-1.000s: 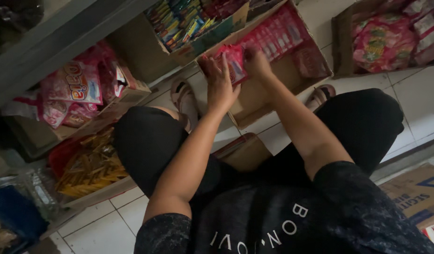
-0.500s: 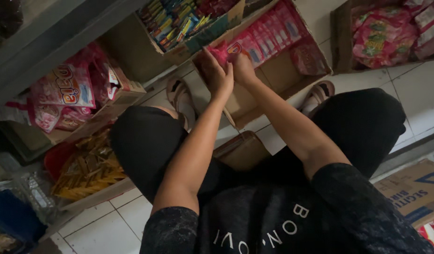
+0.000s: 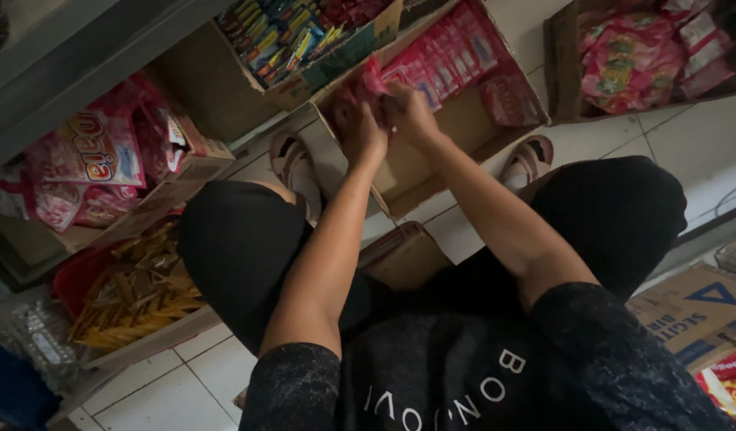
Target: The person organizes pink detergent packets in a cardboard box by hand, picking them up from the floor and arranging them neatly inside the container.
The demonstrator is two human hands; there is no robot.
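Packing pink packets (image 3: pixel 463 56) into cardboard box (image 3: pixel 463 128): 1 row standing far right, near half bare; left hand (image 3: pixel 358 128) and right hand (image 3: pixel 412 116) together, clamped on red packet (image 3: pixel 372 80).

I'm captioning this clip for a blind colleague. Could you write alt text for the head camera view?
A crouching person's left hand and right hand together grip a pink plastic snack packet over an open brown cardboard box of similar pink packets on a white tiled floor, with more boxes of colourful snacks around.

White tiled floor (image 3: pixel 687 152), open cardboard boxes (image 3: pixel 463 136) of snack packets, sandalled feet (image 3: pixel 292 164), flat carton (image 3: pixel 695 311)
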